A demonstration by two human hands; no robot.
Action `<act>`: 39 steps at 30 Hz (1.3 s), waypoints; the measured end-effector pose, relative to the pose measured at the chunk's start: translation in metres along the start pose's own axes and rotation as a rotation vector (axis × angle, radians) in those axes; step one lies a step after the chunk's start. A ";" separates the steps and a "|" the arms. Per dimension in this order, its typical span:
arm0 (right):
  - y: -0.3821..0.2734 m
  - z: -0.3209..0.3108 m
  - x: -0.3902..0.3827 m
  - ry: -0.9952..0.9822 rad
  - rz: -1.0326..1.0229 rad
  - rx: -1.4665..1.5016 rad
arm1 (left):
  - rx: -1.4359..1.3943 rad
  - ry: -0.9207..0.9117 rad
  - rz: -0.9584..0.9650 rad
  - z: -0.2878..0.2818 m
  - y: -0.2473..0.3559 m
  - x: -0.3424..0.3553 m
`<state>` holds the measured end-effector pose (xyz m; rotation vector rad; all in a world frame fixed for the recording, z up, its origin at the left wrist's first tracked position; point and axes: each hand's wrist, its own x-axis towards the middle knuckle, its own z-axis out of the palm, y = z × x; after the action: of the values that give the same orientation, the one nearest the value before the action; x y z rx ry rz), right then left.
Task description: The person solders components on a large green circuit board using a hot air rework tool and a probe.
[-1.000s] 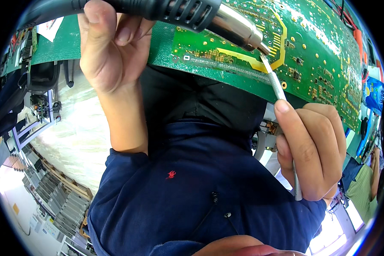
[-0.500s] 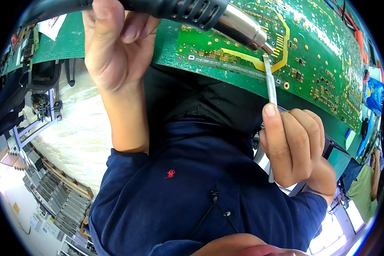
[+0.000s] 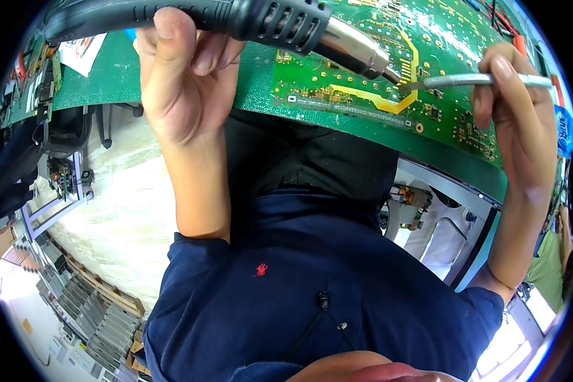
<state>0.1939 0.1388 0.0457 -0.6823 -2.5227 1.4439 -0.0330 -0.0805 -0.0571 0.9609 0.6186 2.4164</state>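
Note:
My left hand [image 3: 188, 89] is closed around the black handle of a hot air gun [image 3: 280, 25]. Its silver nozzle slants down to the right, with the tip just over a green circuit board [image 3: 363, 102]. Beneath the nozzle is a row of gold pads inside a yellow outline on the board. My right hand [image 3: 512, 95] pinches a slim metal scalpel-like tool [image 3: 455, 80], held almost level. The flat tip of the tool reaches the pads from the right, close beside the nozzle; whether it touches the board I cannot tell.
The board lies on a green table mat [image 3: 251, 79] along the table's front edge. A white paper [image 3: 83, 54] is at the left. Red cables [image 3: 504, 22] and a blue packet [image 3: 564, 130] are at the far right. A black chair [image 3: 67, 130] stands on the left.
My right hand has moved up and to the right, turning the scalpel-like tool from upright to nearly level. The hot air gun's nozzle has shifted slightly left and down, still over the gold pads.

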 end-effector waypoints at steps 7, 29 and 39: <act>0.001 0.003 0.015 -0.055 0.073 0.056 | -0.129 -0.076 -0.053 -0.013 0.004 -0.007; 0.014 -0.030 0.062 -0.325 0.081 0.100 | -0.090 -0.058 -0.089 -0.011 0.012 -0.005; -0.026 0.004 0.075 -0.387 0.028 0.060 | -0.163 -0.068 -0.084 0.000 0.003 -0.007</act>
<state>0.1180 0.1587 0.0591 -0.4658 -2.7386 1.8041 -0.0294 -0.0873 -0.0591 0.9261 0.4218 2.3098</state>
